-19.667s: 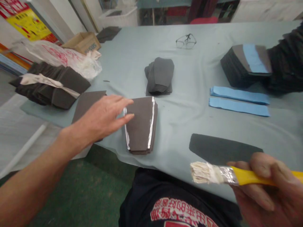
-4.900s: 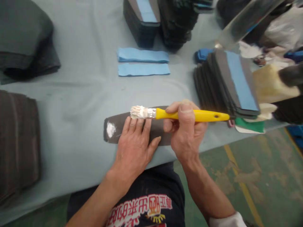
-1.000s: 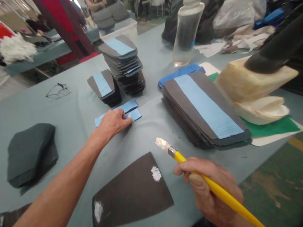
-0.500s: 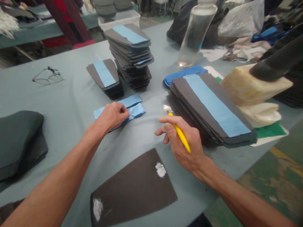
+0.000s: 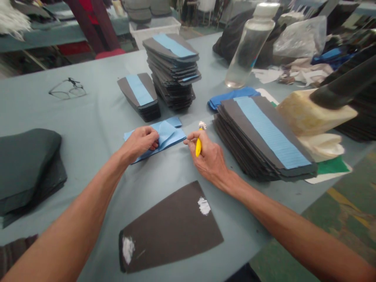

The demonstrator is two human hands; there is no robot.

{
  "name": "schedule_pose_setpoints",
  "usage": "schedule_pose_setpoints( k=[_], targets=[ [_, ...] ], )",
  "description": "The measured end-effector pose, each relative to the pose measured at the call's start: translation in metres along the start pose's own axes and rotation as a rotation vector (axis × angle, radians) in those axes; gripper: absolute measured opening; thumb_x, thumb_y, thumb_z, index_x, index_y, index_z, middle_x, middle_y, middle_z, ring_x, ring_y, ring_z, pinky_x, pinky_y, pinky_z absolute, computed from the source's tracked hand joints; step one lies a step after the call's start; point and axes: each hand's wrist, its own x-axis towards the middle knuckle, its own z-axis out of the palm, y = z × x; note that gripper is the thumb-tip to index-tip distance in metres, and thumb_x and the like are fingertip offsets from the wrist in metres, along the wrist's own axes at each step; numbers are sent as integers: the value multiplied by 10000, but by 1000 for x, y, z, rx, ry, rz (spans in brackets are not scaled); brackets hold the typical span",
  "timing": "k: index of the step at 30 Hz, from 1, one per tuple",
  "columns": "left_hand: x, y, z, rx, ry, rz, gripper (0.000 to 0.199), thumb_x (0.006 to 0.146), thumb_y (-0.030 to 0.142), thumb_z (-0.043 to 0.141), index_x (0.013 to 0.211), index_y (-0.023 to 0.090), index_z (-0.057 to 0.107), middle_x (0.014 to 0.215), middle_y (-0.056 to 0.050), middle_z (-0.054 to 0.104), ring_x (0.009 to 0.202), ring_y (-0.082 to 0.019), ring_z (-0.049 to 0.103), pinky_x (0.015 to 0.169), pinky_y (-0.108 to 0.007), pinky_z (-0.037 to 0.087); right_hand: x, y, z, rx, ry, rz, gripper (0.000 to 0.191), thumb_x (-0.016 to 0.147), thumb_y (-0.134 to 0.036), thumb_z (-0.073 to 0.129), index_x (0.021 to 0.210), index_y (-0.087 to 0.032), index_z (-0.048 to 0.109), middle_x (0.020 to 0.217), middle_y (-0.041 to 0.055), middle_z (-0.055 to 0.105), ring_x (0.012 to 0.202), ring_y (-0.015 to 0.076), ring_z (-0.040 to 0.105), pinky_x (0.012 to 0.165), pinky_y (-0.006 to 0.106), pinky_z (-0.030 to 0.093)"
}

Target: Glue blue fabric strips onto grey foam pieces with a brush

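My left hand (image 5: 143,140) is closed on the edge of a light blue strip (image 5: 167,132), lifting it from a small pile of such strips on the table. In my right hand (image 5: 205,154) is a yellow-handled brush (image 5: 199,145), its bristle end pointing away and smeared with white paste. The right fingertips are at the right end of the blue strips; whether they touch cannot be made out. Nearer to me lies a dark grey tapered panel (image 5: 170,229) with a white paste patch at each end.
Right of my hands stands a stack of dark panels topped by a blue strip (image 5: 273,133). Two more stacks (image 5: 173,74) (image 5: 139,92) rise behind. Glasses (image 5: 68,92), a water bottle (image 5: 249,47), a yellowish container (image 5: 311,113) and dark sheets (image 5: 28,168) surround the work area.
My right hand has moved left, toward the blue strips, and the brush has turned more upright. The strip under my left hand is lifted and folded up more. The view has shifted slightly.
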Motion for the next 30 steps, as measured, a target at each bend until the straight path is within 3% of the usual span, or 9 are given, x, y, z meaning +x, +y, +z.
schedule_pose_setpoints(
  k=[3,7,10,19,23,27,30],
  targets=[
    [-2,-4,-1,-22,2,-13,279,1022,358,704,832,162,646,764,27,657,681,-123,631,671,-279,563,11,-1,6,-69,11,-76,194,1058,-284,474,1193,-216,595,1127,71,826,861,234,761,742,330,459],
    [-3,-6,0,-38,-22,-29,280,1026,427,712,983,151,688,896,-1,695,755,-137,662,708,-304,602,30,-8,18,-183,-132,-139,370,952,-72,463,1280,-199,576,1211,77,813,1113,237,749,932,320,492],
    [-4,-6,0,-78,-26,-42,289,1027,437,710,1070,151,698,981,-24,714,814,-153,686,739,-324,622,41,-13,28,-241,-199,-158,413,933,-40,441,1293,-190,578,1172,87,809,1083,225,748,916,303,498],
    [-7,-17,-6,-345,52,-92,321,1036,456,692,1148,156,689,1041,-43,719,843,-159,695,745,-330,630,49,-20,36,-409,-248,-106,418,962,-79,429,1337,-204,564,1092,85,802,956,262,761,769,302,451],
    [-8,-20,-4,-427,68,-98,310,1032,446,700,1139,155,691,1032,-41,722,835,-158,695,746,-331,630,55,-36,40,-494,-225,-61,303,1049,-239,500,1346,-189,539,1048,117,806,964,297,775,750,311,448],
    [-12,-22,-4,-500,130,-85,287,1031,432,705,1088,152,694,981,-27,718,799,-147,687,727,-318,623,59,-50,51,-572,-207,-18,381,1063,-406,606,1359,-181,521,1112,161,803,1025,323,784,757,316,485],
    [-20,-22,-11,-556,227,-69,268,1028,416,713,1042,150,694,935,-13,709,762,-136,673,705,-303,612,59,-55,58,-622,-210,-8,392,1040,-360,667,1355,-174,528,1174,179,788,1050,327,784,766,319,508]
  ],
)
